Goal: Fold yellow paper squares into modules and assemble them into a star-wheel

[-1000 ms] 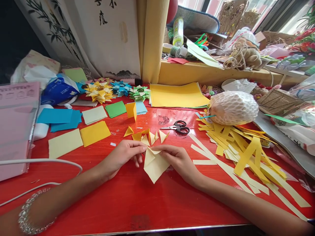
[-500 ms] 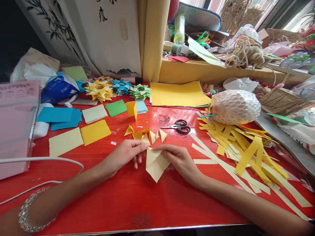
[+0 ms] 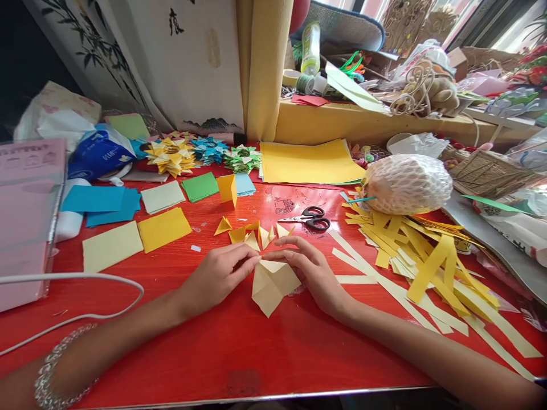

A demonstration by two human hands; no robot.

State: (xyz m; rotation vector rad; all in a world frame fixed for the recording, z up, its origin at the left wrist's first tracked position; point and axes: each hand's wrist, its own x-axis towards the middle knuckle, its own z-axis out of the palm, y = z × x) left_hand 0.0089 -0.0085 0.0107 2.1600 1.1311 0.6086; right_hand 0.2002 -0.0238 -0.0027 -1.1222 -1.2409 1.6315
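A cream sheet of paper (image 3: 273, 287), folded along its top, tilts in front of me with a corner pointing down. My left hand (image 3: 224, 276) pinches its upper left corner between thumb and fingers. On the opposite side, my right hand (image 3: 314, 273) holds the paper's right part. Its index and middle fingers stretch along the top edge, and the thumb is hidden. Just beyond my fingertips lie small folded paper triangles (image 3: 223, 226), cream and yellow. Black-handled scissors (image 3: 314, 218) rest behind my right hand.
Cut paper strips (image 3: 427, 279) spread over the right side. Paper stacks (image 3: 165, 229) lie at left, near a white cable (image 3: 106, 275). Folded paper stars (image 3: 171, 156) and large yellow sheets (image 3: 311, 162) sit at the back. A net-wrapped object (image 3: 408, 183) stands right.
My left hand has closed in on the paper's upper left corner. The right index finger has lifted off the top edge, and the fingers have spread. The paper has turned slightly.
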